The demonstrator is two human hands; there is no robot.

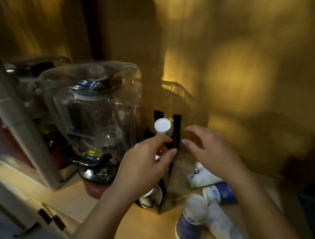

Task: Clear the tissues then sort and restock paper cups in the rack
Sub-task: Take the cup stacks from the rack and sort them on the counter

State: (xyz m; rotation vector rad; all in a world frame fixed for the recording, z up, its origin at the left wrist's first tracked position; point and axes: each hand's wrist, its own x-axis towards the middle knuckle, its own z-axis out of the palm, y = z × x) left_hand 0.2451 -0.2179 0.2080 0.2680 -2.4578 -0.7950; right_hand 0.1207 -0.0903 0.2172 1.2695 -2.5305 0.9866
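Note:
A black cup rack (176,128) stands upright on the wooden counter. A stack of white paper cups (162,127) sits upside down in its left slot, base on top. My left hand (145,165) curls around the front of that stack below its top; whether it grips is unclear. My right hand (209,149) hovers open just right of the rack, fingers spread, holding nothing. To the right, an upside-down blue and white cup stack (191,223) stands on the counter, and more cup stacks (220,193) lie on their sides. The frame is blurred.
A clear blender jar with a dark base (96,118) stands left of the rack, close to my left hand. A white cabinet edge (20,131) runs along the left. A wire rack (177,90) sits behind against the dim yellow wall.

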